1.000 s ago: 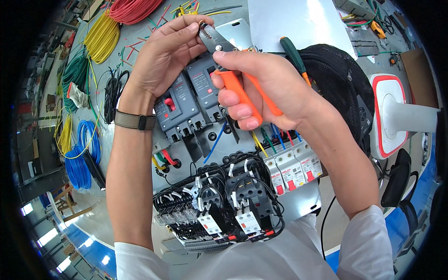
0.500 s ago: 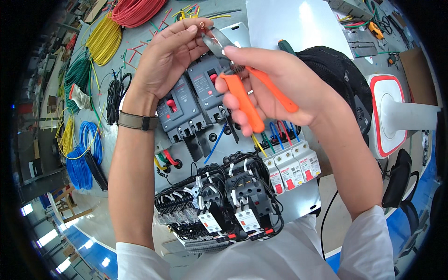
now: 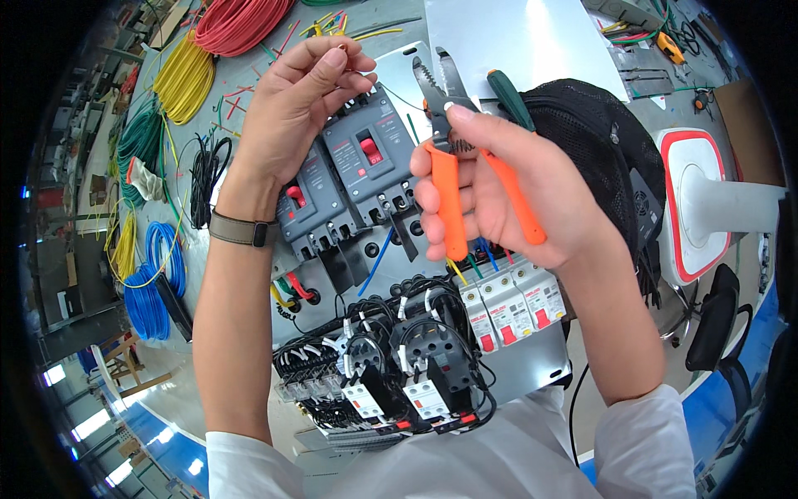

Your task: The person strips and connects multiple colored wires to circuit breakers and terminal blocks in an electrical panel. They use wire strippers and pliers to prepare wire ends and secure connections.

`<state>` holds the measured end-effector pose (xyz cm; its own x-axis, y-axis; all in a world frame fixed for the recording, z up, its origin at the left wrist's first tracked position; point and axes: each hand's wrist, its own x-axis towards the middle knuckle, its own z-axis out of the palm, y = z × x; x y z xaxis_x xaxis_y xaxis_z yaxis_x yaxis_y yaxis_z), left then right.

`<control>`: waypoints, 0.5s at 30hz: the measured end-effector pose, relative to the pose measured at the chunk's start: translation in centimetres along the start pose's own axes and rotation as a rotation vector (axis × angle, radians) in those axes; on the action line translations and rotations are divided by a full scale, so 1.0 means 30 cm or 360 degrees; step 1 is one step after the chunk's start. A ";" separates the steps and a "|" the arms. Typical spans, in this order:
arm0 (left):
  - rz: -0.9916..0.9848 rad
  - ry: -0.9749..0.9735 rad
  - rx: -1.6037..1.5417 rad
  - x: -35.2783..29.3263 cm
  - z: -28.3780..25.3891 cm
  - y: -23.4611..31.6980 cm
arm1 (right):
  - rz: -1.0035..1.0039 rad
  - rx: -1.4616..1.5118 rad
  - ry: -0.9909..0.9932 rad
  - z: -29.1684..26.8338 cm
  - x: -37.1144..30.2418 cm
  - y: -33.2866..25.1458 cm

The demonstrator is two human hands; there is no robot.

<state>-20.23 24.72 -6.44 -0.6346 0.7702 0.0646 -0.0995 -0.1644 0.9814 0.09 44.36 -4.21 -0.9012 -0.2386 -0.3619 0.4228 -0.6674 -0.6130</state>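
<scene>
My right hand (image 3: 532, 179) grips wire strippers (image 3: 449, 191) with orange handles, their grey toothed jaws spread apart and pointing away from me. My left hand (image 3: 303, 96) is raised at the far side of the panel, thumb and fingers pinched on a small copper-coloured wire end (image 3: 343, 50); most of it is hidden by the fingers. Under my hands are two dark grey circuit breakers, the right one (image 3: 370, 154) and the left one (image 3: 307, 200), each with a red switch. A loose-looking blue wire (image 3: 376, 262) slants below them.
Contactors (image 3: 432, 358) with black wiring and white miniature breakers (image 3: 511, 303) fill the near panel. Red (image 3: 241, 25), yellow (image 3: 184, 75), green (image 3: 137, 137) and blue (image 3: 150, 295) wire coils lie left. Right are a green-handled tool (image 3: 509, 98), a black mesh bag (image 3: 594, 141) and a white red-rimmed stand (image 3: 690, 200).
The wire strippers have moved right and toward me, away from my left hand, and their jaws have spread. My left hand still pinches the copper-coloured piece.
</scene>
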 end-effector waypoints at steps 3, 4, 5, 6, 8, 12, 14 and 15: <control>0.0028 0.0032 0.0071 -0.002 0.010 0.002 | -0.0068 -0.0147 0.0097 0.011 -0.009 0.024; 0.0031 0.0063 0.0107 -0.004 0.019 0.002 | -0.0088 -0.0137 0.0116 0.011 -0.011 0.033; 0.0034 0.0095 0.0142 -0.006 0.026 0.002 | -0.0106 -0.0127 0.0134 0.010 -0.010 0.044; 0.0045 0.0124 0.0191 -0.006 0.035 0.003 | -0.0125 -0.0120 0.0155 0.009 -0.009 0.053; 0.0067 0.0183 0.0288 -0.006 0.051 0.006 | -0.0159 -0.0106 0.0158 0.010 -0.008 0.058; 0.0201 0.0210 0.0436 -0.006 0.074 0.008 | -0.0155 -0.0067 0.0135 0.002 -0.002 0.063; 0.0219 0.0184 0.0466 -0.001 0.074 0.008 | -0.0164 -0.0058 0.0125 -0.003 0.003 0.063; 0.0213 0.0160 0.0483 0.001 0.065 0.011 | -0.0165 -0.0059 0.0124 -0.002 0.005 0.064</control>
<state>-18.80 25.91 -5.77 -0.7005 0.6869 0.1934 0.2126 -0.0577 0.9754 0.77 43.09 -5.48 -0.9307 -0.1129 -0.3480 0.3323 -0.6587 -0.6750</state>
